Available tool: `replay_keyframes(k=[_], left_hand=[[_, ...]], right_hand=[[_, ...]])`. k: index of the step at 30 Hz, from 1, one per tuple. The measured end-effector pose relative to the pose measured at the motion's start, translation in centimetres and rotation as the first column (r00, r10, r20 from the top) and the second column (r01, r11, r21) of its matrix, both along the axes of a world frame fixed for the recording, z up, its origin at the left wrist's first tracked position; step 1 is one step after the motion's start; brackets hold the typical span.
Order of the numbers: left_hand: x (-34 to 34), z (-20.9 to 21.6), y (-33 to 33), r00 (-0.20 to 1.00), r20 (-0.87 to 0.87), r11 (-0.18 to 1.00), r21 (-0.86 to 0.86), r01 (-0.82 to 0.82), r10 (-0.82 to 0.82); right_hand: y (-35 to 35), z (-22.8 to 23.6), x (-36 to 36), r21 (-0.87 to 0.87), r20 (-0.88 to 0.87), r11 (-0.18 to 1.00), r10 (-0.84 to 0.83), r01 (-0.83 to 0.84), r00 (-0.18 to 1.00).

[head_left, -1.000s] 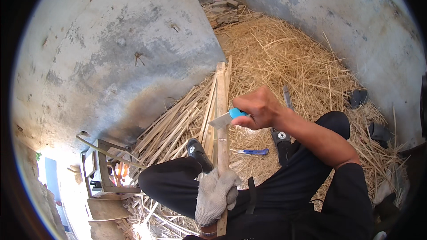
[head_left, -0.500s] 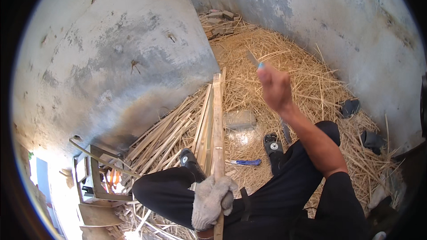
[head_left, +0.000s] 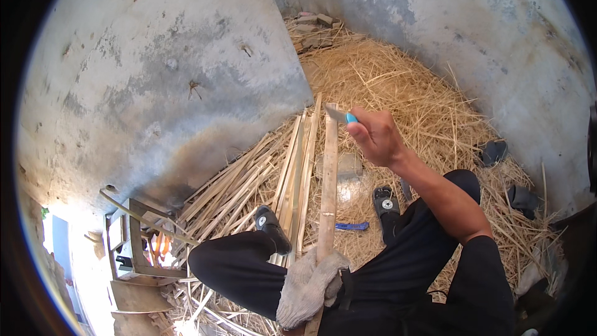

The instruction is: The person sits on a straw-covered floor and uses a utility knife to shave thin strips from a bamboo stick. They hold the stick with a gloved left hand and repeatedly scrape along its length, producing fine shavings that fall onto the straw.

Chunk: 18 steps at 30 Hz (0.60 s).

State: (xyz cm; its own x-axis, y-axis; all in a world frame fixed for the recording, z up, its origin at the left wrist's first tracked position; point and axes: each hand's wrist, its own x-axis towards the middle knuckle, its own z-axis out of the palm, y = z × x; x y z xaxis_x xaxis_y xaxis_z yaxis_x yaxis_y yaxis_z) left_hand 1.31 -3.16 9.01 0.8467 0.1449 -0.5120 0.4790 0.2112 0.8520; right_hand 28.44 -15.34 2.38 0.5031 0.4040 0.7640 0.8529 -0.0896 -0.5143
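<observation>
My left hand (head_left: 310, 287), in a pale knitted glove, is closed round the lower part of a long flat bamboo strip (head_left: 328, 193), which stands up and away from my lap. In my bare right hand (head_left: 378, 137) I grip a short knife (head_left: 336, 114) with a blue handle. Its blade lies at the far end of the strip; whether it has cut in, I cannot tell. A blue utility knife (head_left: 352, 226) rests on the floor between my feet.
More split bamboo strips (head_left: 230, 180) lie left of my held one. Straw-like shavings (head_left: 410, 93) heap against the walls. A block (head_left: 349, 165) sits ahead, and bricks (head_left: 314, 22) lie in the corner. At left stands a metal frame (head_left: 127, 236); dark shoes (head_left: 522, 199) lie right.
My right hand has come left and down, bringing the knife from over the shavings to the strip's far end. My left hand and the strip have shifted right.
</observation>
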Motion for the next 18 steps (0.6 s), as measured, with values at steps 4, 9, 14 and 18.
replay_keyframes(k=[4,9,14,18], left_hand=[[-0.1,-0.5,0.7,0.994,0.052,0.995,-0.041,-0.095,0.097],[-0.8,-0.2,0.9,0.993,0.019,0.988,-0.100,-0.116,0.118],[-0.6,0.3,1.0,0.993,-0.039,0.994,0.008,-0.111,0.112],[-1.5,0.3,-1.5,0.973,-0.171,0.988,-0.029,0.150,-0.153]], right_hand=[[0.0,-0.2,-1.6,-0.155,0.145,0.973,0.192,-0.169,0.971],[1.1,-0.7,-3.5,-0.147,0.084,0.964,0.237,-0.223,0.968],[2.1,-1.3,-3.3,-0.159,0.114,0.985,0.084,-0.066,0.990],[0.7,-1.4,4.0,-0.124,-0.270,0.965,-0.257,0.231,0.928]])
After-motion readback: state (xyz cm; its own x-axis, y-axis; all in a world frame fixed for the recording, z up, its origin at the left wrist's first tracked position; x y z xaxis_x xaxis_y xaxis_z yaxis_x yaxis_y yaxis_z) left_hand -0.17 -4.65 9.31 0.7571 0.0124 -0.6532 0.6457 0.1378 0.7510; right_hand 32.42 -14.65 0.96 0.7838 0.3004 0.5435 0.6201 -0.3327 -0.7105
